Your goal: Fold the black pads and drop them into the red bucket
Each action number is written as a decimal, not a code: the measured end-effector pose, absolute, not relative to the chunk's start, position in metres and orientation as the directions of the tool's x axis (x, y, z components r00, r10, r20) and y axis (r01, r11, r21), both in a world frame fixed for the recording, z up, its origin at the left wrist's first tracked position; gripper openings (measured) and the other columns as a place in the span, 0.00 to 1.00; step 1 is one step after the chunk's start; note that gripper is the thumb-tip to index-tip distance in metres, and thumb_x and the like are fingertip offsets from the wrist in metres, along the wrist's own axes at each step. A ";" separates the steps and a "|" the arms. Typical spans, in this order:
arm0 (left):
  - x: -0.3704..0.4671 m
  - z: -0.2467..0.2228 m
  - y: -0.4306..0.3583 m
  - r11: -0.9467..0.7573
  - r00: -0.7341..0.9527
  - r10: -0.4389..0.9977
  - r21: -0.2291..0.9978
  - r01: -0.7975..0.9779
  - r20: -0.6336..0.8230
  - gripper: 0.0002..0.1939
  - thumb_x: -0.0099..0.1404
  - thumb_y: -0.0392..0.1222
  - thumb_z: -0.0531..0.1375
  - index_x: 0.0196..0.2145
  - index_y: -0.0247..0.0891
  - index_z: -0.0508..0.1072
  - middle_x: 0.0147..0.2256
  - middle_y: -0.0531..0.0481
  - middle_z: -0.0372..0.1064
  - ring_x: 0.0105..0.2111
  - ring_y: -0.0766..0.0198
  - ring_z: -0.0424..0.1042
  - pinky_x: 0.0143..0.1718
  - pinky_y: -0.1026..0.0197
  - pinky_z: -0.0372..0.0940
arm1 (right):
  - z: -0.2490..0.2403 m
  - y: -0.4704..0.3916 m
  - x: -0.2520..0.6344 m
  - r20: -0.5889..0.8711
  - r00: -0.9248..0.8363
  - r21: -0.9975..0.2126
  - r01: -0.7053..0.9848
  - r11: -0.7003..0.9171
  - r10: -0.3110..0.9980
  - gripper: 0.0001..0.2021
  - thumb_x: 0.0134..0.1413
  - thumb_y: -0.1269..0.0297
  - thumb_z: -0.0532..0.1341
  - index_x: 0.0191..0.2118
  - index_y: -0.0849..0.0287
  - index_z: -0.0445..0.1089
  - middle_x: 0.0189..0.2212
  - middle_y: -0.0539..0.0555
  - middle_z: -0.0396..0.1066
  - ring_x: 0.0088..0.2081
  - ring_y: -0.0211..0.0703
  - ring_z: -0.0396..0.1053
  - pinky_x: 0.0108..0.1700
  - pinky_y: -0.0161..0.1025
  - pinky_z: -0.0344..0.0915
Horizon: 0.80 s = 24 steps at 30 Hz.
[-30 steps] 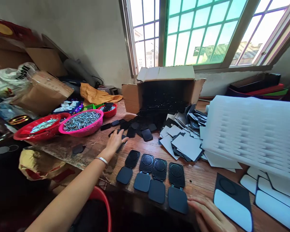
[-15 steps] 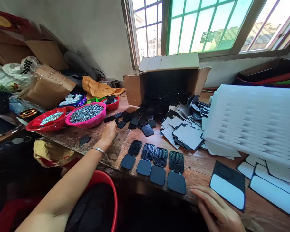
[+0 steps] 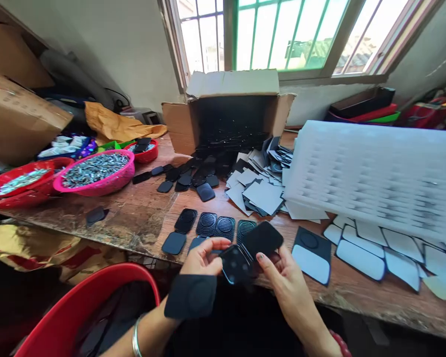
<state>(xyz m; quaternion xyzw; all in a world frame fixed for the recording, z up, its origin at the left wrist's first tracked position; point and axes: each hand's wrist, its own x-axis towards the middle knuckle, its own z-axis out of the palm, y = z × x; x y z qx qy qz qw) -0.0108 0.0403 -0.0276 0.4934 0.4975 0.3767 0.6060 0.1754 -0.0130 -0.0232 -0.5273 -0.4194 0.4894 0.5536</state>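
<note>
A black hinged folding case [image 3: 250, 250] is spread open between my two hands above the table's front edge. My left hand [image 3: 204, 260] grips its left half with thumb and fingers. The right half is pinched by my right hand [image 3: 282, 270]. A dark square sheet with a faint round mark [image 3: 191, 296] lies over the back of my left hand and wrist; what holds it there I cannot tell. Behind my hands is a row of several opened black cases, among them the leftmost case [image 3: 174, 242] and one with a ribbed round [image 3: 207, 224]. Their lower parts are partly hidden.
A carton [image 3: 180, 129] spills black pieces behind a heap of grey-and-black cards [image 3: 263, 196]. Pink basket [image 3: 121, 173] and red basket [image 3: 22, 191] hold metal parts. A stack of white sheets [image 3: 371, 173] covers the right; a red tub [image 3: 141, 270] stands below the edge.
My left hand has come back from the black pieces near the baskets. Both hands now meet in front, holding a black case. The view has shifted to the right.
</note>
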 end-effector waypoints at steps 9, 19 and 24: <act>0.039 -0.004 0.000 0.752 0.557 0.634 0.596 -0.282 -0.537 0.21 0.44 0.31 0.64 0.40 0.35 0.75 0.37 0.47 0.74 0.28 0.68 0.74 0.35 0.63 0.71 | -0.006 -0.016 0.219 -0.096 0.042 -0.956 -0.284 -0.080 0.995 0.38 0.52 0.45 0.64 0.65 0.48 0.54 0.53 0.63 0.69 0.30 0.40 0.69 0.21 0.33 0.63; 0.016 -0.016 0.034 -0.449 0.450 0.868 0.722 0.527 0.211 0.14 0.69 0.40 0.54 0.49 0.38 0.75 0.52 0.41 0.71 0.57 0.50 0.66 0.59 0.44 0.63 | -0.021 0.022 0.244 -0.159 0.255 -0.939 0.259 -0.226 0.954 0.33 0.53 0.60 0.63 0.63 0.63 0.58 0.20 0.44 0.61 0.19 0.38 0.61 0.20 0.34 0.59; 0.023 -0.029 0.040 -0.660 0.658 0.738 0.359 0.659 0.148 0.20 0.66 0.39 0.61 0.56 0.37 0.70 0.60 0.39 0.65 0.65 0.45 0.55 0.63 0.38 0.55 | -0.038 0.025 0.232 0.203 0.222 -0.472 0.876 -0.104 0.954 0.21 0.57 0.70 0.58 0.56 0.63 0.66 0.38 0.62 0.72 0.35 0.50 0.73 0.39 0.45 0.70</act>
